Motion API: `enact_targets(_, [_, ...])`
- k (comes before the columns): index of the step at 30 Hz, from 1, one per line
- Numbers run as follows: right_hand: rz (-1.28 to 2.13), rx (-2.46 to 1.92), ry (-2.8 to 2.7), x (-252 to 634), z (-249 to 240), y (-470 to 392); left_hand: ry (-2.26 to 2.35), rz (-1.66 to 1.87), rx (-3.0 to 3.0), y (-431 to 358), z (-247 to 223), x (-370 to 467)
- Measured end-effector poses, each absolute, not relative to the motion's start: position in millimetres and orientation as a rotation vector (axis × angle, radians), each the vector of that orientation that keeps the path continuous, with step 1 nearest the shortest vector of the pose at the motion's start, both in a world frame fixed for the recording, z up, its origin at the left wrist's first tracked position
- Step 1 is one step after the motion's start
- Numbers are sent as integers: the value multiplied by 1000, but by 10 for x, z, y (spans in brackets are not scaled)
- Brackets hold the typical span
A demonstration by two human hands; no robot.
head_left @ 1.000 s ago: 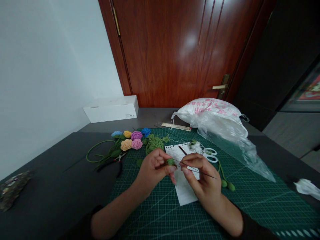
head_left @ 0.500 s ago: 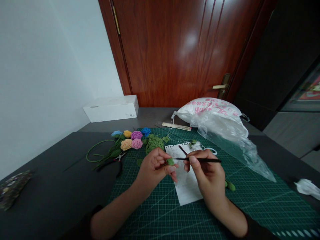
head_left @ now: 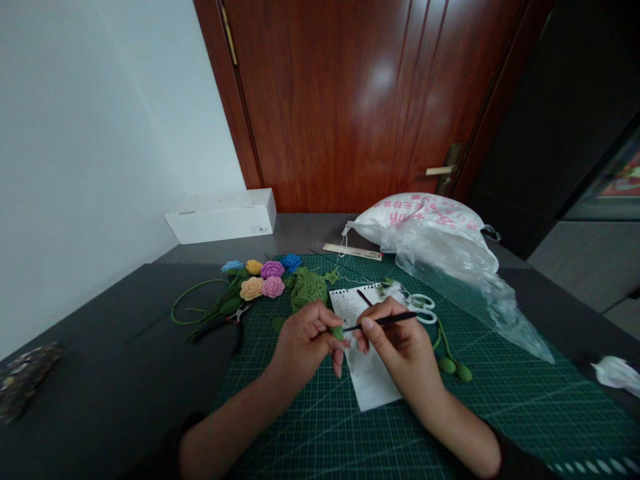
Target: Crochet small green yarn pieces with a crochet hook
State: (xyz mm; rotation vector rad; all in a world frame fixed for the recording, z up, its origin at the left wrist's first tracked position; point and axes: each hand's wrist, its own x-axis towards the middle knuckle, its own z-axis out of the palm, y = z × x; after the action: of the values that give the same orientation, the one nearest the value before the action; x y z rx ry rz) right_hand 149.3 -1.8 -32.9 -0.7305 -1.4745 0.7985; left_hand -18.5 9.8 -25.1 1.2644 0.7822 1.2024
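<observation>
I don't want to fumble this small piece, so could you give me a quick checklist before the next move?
1. Green crocheted piece pinched in the left hand: ok.
2. Slim black tool gripped in the right hand: ok.
3. Tool's tip at the piece: ok; inside or only against it: cannot tell.
4. Pliers lying apart from the left hand: ok.
5. Notebook sheet fully uncovered: not ok, the right hand hides part.
6. Scissors closed: cannot tell.
</observation>
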Motion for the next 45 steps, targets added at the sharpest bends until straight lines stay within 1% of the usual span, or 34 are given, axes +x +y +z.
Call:
enact_targets(3, [565,-670,-1656,1477,-355,-26,789,1219,1267,102,-287,-191])
enact_targets(5, [514,-647,-1673,1471,-360,-23,790,1217,1280,99,-281,-190])
enact_targets(10, [595,-770,-1510,1517,-315,-11,765,1213,1303,93,-200,-188])
enact_targets(12, [572,-805,-1477,1543,-286,-27,745,1232,1298,100,-185,-196])
enact_targets(15, [529,-807,-1431,1566,-257,-62,723,1241,1299,114,-195,-213])
enact_targets(20, [585,-808,-1437,1560,-268,-82,708,1251,1293,124,-214,-216])
enact_targets(30, [871,-758,-1254,1498,-258,-34,684,1228,1286,120,-229,-210])
enact_targets(35, [981,-746,-1298,1489,-299,-14,687,1186,1282,106,-229,-213])
enact_targets(37, [943,-761,-1371,1495,-319,-12,701,1164,1269,110,-240,-220])
enact_targets(42, [621,-728,-1640,1506,-354,13,724,1096,1250,135,-280,-240])
enact_targets(45, [705,-710,-1623,1526,-336,38,706,1077,1254,154,-285,-241])
